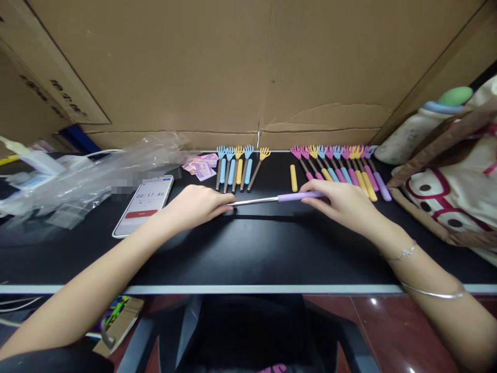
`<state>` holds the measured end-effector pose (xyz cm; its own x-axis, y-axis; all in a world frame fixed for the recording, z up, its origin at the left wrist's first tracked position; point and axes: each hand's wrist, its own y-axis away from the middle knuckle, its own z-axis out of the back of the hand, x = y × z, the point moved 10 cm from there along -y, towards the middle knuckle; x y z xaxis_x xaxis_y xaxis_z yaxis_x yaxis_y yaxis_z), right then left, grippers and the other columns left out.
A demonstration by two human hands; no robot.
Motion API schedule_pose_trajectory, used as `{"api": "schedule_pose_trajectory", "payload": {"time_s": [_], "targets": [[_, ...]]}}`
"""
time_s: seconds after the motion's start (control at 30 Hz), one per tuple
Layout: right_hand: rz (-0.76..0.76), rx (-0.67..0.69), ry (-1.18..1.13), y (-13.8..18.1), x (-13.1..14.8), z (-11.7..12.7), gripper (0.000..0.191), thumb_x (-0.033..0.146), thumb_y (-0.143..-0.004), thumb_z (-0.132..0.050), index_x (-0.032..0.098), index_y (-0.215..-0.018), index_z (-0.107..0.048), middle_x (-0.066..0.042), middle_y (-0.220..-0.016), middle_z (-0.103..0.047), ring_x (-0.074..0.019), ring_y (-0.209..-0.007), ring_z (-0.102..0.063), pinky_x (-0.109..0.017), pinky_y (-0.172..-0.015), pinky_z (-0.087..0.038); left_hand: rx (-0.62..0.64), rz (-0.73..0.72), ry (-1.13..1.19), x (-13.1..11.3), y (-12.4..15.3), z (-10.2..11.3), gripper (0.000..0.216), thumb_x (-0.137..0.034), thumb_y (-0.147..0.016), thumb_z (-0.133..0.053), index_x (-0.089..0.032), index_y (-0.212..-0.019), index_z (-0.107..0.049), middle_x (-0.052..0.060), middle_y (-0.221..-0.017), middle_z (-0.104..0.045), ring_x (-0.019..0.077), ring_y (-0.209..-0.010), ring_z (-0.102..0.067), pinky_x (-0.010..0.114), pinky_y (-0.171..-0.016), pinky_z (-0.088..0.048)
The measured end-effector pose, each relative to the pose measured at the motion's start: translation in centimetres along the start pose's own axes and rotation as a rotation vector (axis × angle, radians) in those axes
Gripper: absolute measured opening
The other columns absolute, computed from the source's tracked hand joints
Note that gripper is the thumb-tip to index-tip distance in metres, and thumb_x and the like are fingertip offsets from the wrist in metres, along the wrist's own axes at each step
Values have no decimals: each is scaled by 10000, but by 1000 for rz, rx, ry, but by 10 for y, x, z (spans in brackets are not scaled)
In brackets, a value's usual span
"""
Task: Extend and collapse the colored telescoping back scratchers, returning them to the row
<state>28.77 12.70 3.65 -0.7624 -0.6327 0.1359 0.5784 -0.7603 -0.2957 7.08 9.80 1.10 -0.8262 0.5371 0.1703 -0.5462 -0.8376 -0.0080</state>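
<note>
A telescopic back scratcher lies level between my two hands, just above the black table. My right hand pinches its purple handle near the right end. My left hand is closed around the far end of the silver rod, and whatever is at that end is hidden by the fingers. Beyond my left hand stand several claw heads on dark rods, with loose blue and yellow handle sleeves among them. A loose yellow sleeve lies beyond the purple handle. Several back scratchers with handles form a row beyond my right hand.
A phone showing a timer lies left, beside clear plastic bags. Small printed cards lie near the back. A cardboard wall closes the far side. A bottle and a cloth bag stand right.
</note>
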Motion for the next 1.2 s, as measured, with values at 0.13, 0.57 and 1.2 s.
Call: {"api": "schedule_pose_trajectory", "payload": {"time_s": [0.13, 0.57, 1.2], "targets": [[42, 17, 46, 0, 5, -3, 244, 445, -954, -487, 257, -1000, -635, -20, -879, -728, -174, -731, -634, -271, -588, -368, -55, 1, -28, 5, -1, 2, 291, -426, -995, -435, -275, -1066, -673, 21, -829, -753, 211, -760, -715, 236, -562, -371], [33, 64, -55, -1, 10, -7, 327, 500, -963, -419, 266, -974, -647, -21, -796, -718, -178, -690, -634, -272, -589, -361, -108, -44, 22, 13, 2, 8, 383, -469, -982, -420, -285, -1101, -735, 45, -927, -779, 208, -794, -724, 246, -629, -428], [-136, 276, -400, 2, -4, -25, 415, 545, -938, -417, 209, -842, -641, 0, -643, -601, -148, -604, -559, -270, -601, -405, -202, -68, 49, 3, 5, 19, 359, -434, -991, -413, -269, -1048, -727, 21, -964, -773, 199, -841, -716, 253, -624, -410]]}}
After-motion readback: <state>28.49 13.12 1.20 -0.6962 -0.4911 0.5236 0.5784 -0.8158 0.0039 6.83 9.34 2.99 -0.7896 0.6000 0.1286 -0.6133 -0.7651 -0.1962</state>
